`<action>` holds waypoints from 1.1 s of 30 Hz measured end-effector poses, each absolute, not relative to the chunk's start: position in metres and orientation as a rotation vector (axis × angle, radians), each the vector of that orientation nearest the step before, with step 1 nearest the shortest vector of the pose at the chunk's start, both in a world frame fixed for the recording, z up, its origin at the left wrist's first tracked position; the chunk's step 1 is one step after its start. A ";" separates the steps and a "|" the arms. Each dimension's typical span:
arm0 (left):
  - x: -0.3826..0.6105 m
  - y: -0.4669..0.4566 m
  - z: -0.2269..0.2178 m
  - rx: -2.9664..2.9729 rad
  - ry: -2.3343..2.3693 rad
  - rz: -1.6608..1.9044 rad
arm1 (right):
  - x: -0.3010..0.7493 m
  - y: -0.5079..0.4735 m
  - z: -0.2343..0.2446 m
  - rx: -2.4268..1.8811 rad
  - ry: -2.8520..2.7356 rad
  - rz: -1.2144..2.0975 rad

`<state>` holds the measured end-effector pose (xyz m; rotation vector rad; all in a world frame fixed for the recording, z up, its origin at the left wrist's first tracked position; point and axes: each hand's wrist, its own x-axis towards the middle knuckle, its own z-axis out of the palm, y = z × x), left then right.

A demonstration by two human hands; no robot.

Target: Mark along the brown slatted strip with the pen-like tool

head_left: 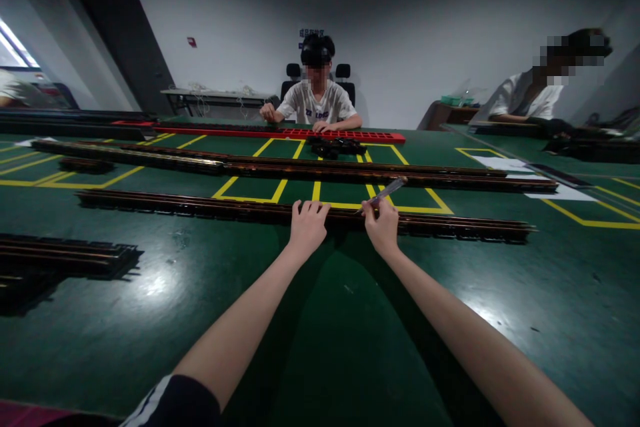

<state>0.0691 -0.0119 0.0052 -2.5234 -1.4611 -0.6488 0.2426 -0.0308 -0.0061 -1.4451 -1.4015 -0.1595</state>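
A long dark brown rail (pixel 200 205) lies across the green table in front of me. My left hand (pixel 307 227) rests on it with its fingers spread flat over the top. Just to the right, my right hand (pixel 383 225) is closed in a pinch on a thin grey tool (pixel 386 192) that looks like a pen or tweezers. Its tip points up and to the right, away from the rail. Both hands sit close together near the rail's middle.
More long rails (pixel 310 170) lie farther back, and a stack of them (pixel 60 260) at the left edge. A long red tray (pixel 280 134) and small black parts (pixel 335 146) sit before a person seated opposite. Another person sits at the far right. White sheets (pixel 505 163) lie at right.
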 end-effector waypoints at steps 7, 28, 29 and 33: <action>0.068 -0.007 0.000 -2.488 -1.488 -0.684 | 0.241 -0.032 -0.006 -1.405 -1.471 -0.144; 0.067 -0.009 0.005 -2.592 -1.405 -0.674 | 0.240 -0.034 -0.003 -1.411 -1.332 -0.080; 0.067 -0.009 0.005 -2.586 -1.403 -0.658 | 0.240 -0.034 -0.003 -1.406 -1.338 -0.078; 0.067 -0.010 0.007 -2.574 -1.407 -0.616 | 0.241 -0.034 -0.003 -1.395 -1.340 -0.063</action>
